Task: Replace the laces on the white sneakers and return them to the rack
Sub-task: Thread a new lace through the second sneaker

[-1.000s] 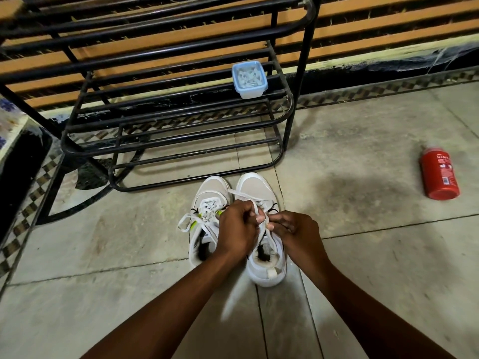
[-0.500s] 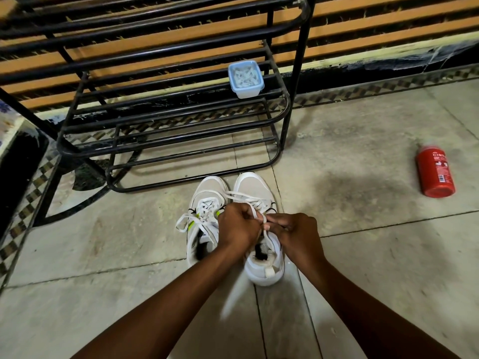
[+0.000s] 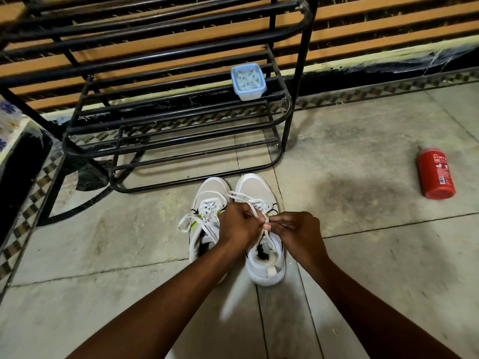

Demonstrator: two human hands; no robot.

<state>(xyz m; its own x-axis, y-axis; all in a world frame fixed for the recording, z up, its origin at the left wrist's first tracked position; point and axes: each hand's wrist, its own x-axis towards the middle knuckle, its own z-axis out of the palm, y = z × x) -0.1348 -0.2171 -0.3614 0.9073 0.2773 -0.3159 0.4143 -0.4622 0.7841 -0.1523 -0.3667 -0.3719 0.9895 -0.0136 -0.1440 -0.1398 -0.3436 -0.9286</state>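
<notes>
**Small pinch, slippery lace: the knot may slip**

The fingers (image 3: 278, 226) of the right hand (image 3: 298, 233) pinch a white lace (image 3: 258, 213) just above the tongue of the sneaker under the hands (image 3: 259, 189). The left hand (image 3: 237, 225) is clenched round the same lace, and its knuckles touch the right fingertips. This looks like a knot or bow being tied.

The hold is slight and the lace is flat, so an uneven pull could free one end or leave the bow lopsided.

The other sneaker (image 3: 211, 189) touches this one, and its own laces (image 3: 207, 209) spill a loop onto the floor (image 3: 363, 255). The loop lies close enough to snag in the tying or underfoot.

Both sneakers stand on the floor just before the rack (image 3: 299, 73), not yet returned. Lifting them by the laces could undo a weak knot.

A blue container (image 3: 248, 81) sits on a rack shelf, where a careless placement might knock it. The red bottle (image 3: 435, 174) lies well apart.
</notes>
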